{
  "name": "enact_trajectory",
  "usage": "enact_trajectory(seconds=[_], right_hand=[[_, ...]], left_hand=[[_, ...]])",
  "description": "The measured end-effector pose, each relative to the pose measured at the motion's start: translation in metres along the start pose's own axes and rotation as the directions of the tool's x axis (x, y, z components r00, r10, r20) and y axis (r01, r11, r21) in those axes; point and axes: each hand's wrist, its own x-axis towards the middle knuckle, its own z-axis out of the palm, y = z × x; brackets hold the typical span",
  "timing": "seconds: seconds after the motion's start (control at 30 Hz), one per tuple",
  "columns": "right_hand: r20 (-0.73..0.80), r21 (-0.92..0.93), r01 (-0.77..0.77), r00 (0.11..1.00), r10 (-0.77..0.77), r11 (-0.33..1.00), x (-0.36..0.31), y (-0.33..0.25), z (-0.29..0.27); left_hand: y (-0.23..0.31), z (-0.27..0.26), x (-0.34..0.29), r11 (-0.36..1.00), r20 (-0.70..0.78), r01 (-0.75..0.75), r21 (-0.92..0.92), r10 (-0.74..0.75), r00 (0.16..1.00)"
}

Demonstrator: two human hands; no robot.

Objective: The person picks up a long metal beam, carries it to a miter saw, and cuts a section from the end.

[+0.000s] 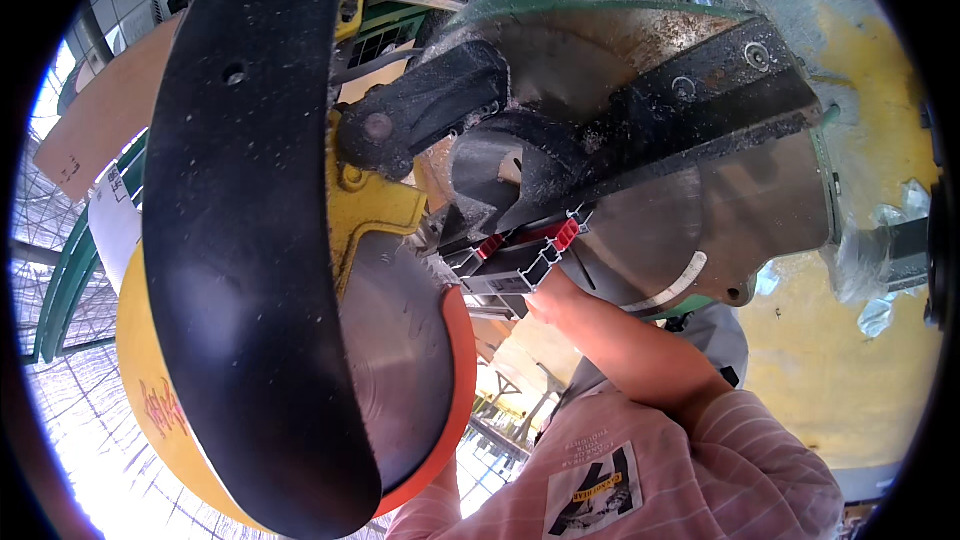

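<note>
My right forearm reaches in from the lower right, and my right hand [545,302] is against the near end of a silver aluminium profile [510,282]. Its fingers are hidden by the profile. Red strips [566,234] show inside the hollow section, and there seems to be more than one piece side by side. The profile lies close to a large round saw blade [395,340], partly covered by an orange guard [458,380]. Only part of my left arm [432,502] shows below that guard; the left hand is out of sight behind the saw.
A long curved black cover [250,240] fills the left, next to a yellow bracket [375,210]. Behind the profile stand a black arm [680,110] and a wide metal plate [760,200]. Crumpled clear plastic [860,260] hangs at the right, over a yellowish surface [820,370].
</note>
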Motion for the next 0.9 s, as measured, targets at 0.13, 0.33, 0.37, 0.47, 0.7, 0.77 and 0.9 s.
enact_trajectory(seconds=[0.13, 0.33, 0.37, 0.47, 0.7, 0.77, 0.9], right_hand=[[0.001, 0.119, -0.004, 1.0, 0.004, 0.993, -0.007, -0.004, 0.003], [-0.031, 0.091, 0.053, 0.998, -0.051, 0.994, -0.009, -0.009, 0.009], [-0.006, 0.073, 0.053, 0.999, -0.053, 0.996, -0.009, -0.011, 0.009], [-0.042, 0.087, 0.04, 0.998, -0.036, 0.995, -0.006, -0.007, 0.009], [-0.049, 0.121, -0.02, 0.998, 0.026, 0.992, 0.005, 0.017, 0.002], [-0.052, 0.097, -0.013, 0.998, 0.018, 0.995, 0.007, 0.018, 0.002], [-0.081, 0.173, -0.019, 0.996, 0.033, 0.985, 0.009, 0.018, 0.008]], left_hand=[[0.004, 0.002, -0.003, 1.0, 0.009, 0.006, 0.017, -0.007, 1.0], [-0.003, 0.01, -0.003, 1.0, -0.015, 0.012, -0.004, -0.013, 1.0], [-0.001, 0.012, -0.006, 1.0, -0.03, 0.02, -0.009, -0.02, 0.999], [0.005, 0.014, -0.01, 0.999, -0.086, 0.024, -0.041, -0.028, 0.996], [0.023, 0.018, -0.012, 0.995, -0.2, 0.029, -0.099, -0.049, 0.979], [0.023, 0.02, -0.007, 0.995, -0.214, 0.028, -0.099, -0.049, 0.976], [0.021, 0.019, -0.003, 0.995, -0.198, 0.026, -0.096, -0.044, 0.979]])
